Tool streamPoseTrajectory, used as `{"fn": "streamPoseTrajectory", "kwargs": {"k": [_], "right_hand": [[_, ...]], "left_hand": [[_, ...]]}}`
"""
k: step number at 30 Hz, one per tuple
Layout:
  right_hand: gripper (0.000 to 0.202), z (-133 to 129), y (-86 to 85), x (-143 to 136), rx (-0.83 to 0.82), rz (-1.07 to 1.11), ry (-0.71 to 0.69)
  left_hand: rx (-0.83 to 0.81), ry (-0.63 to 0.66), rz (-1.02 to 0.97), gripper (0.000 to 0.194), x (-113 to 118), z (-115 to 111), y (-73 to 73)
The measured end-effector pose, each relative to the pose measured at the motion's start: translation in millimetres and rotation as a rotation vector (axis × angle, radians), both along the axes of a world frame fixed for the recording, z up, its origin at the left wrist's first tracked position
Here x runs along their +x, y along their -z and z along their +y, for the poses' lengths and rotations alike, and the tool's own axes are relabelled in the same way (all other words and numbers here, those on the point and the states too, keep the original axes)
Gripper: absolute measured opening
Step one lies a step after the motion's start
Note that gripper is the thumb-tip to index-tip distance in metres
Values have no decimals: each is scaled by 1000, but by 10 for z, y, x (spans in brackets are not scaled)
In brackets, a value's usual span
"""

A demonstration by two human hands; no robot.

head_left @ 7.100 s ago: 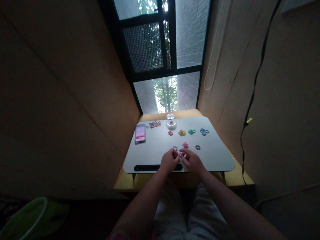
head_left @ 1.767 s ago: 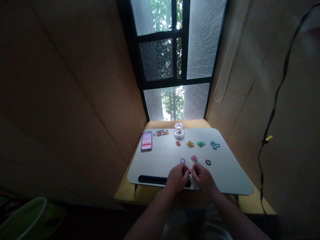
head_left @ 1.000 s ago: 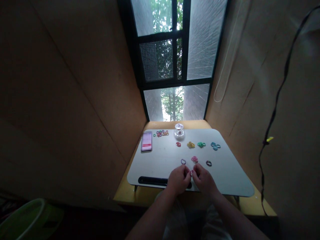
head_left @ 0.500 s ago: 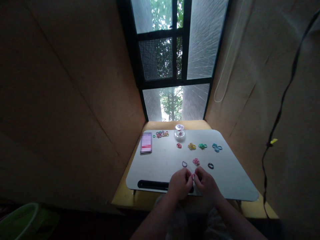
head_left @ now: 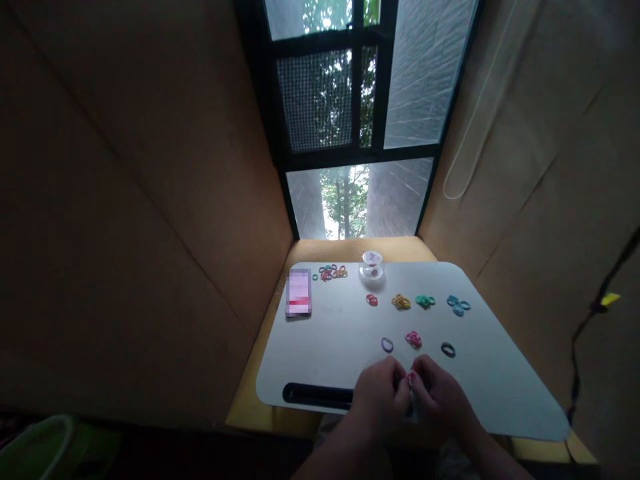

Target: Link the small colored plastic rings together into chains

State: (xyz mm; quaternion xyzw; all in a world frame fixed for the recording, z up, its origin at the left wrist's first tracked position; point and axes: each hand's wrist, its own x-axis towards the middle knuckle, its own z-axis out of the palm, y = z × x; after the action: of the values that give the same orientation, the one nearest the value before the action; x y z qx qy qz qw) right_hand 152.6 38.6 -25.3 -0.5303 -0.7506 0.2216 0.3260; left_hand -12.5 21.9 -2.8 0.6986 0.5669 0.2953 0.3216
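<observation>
My left hand (head_left: pixel 381 393) and my right hand (head_left: pixel 442 395) meet fingertip to fingertip over the near edge of the white table (head_left: pixel 330 353). Between them they pinch a small pink hair tie (head_left: pixel 411 377), mostly covered by the fingers. Just beyond my hands lie a purple hair tie (head_left: pixel 387 345), a pile of pink hair ties (head_left: pixel 413 339) and a dark hair tie (head_left: pixel 448 349). Farther back is a row of red hair ties (head_left: pixel 371 300), yellow hair ties (head_left: pixel 401 302), green hair ties (head_left: pixel 425 301) and blue hair ties (head_left: pixel 458 305).
A mixed pile of hair ties (head_left: pixel 333 273) lies at the back left, near a phone (head_left: pixel 299 293). A clear round container with its lid up (head_left: pixel 372 270) stands at the back. Along the front runs a black slot (head_left: pixel 317 395). A dark cord (head_left: pixel 583 327) hangs at right.
The view has shifted, so the table and hair ties appear lower and farther right. My hands stay together at the fingertips, still pinching the pink hair tie.
</observation>
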Motion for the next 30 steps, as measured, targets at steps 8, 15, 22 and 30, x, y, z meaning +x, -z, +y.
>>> {"fn": "streamPoseTrajectory", "kwargs": {"k": [8,15,22,30], "right_hand": [[23,7,-44,-3,-29,-18,-3],[24,-3,-61,-2,-38,-5,-10],[22,-7,-65,-12,-36,-11,-21],[16,-19,-94,12,-8,-6,-90]], "left_hand": [[-84,57,-8,21,-57,39,-21],[-107,74,9,22,-71,32,-93],[-104,33,-11,19,-56,69,-83],[-43,-39,-15,14,3,81,-37]]}}
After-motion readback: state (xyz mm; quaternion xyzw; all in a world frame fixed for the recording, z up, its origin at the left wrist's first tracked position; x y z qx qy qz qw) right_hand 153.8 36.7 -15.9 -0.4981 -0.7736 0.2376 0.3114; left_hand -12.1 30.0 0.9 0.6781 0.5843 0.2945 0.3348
